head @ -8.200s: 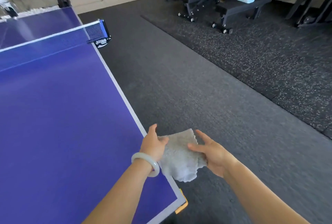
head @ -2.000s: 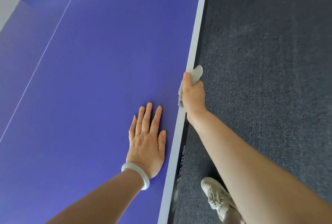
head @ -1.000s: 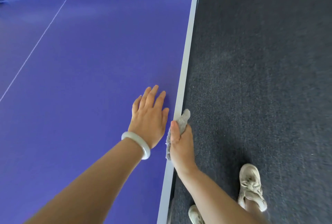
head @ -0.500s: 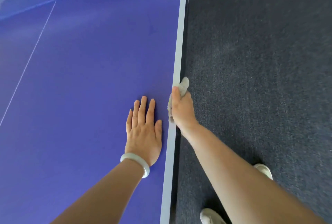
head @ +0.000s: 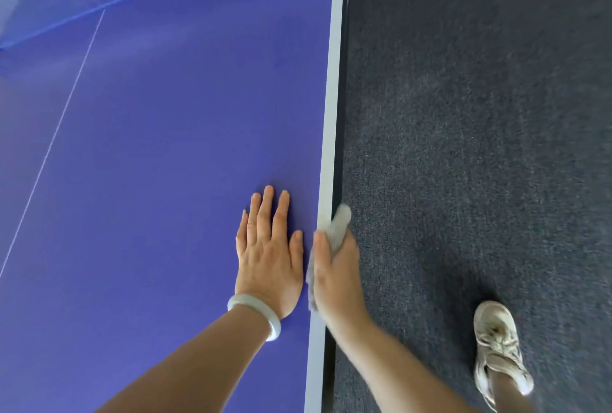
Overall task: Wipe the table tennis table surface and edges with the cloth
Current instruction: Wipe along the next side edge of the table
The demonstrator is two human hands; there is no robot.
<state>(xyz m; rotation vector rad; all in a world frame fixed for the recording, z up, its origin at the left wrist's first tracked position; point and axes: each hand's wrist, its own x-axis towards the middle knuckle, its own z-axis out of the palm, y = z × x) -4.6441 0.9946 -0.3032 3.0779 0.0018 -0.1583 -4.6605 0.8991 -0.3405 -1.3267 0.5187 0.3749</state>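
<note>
right hand (head: 335, 268) clamps cloth (head: 341, 220) on table edge (head: 331, 114); left hand (head: 269, 263) flat, fingers (head: 267, 210) straight.

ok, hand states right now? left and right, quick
Left hand: open, flat on the table top, holding nothing.
Right hand: closed round the cloth, pressing it against the table's side edge.

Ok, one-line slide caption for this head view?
Right hand grips grey cloth on the table edge; left hand rests flat on the top.

Bare forearms, pale jade-like bangle (head: 256, 313), worn cream lace-up sneaker (head: 498, 349).
</note>
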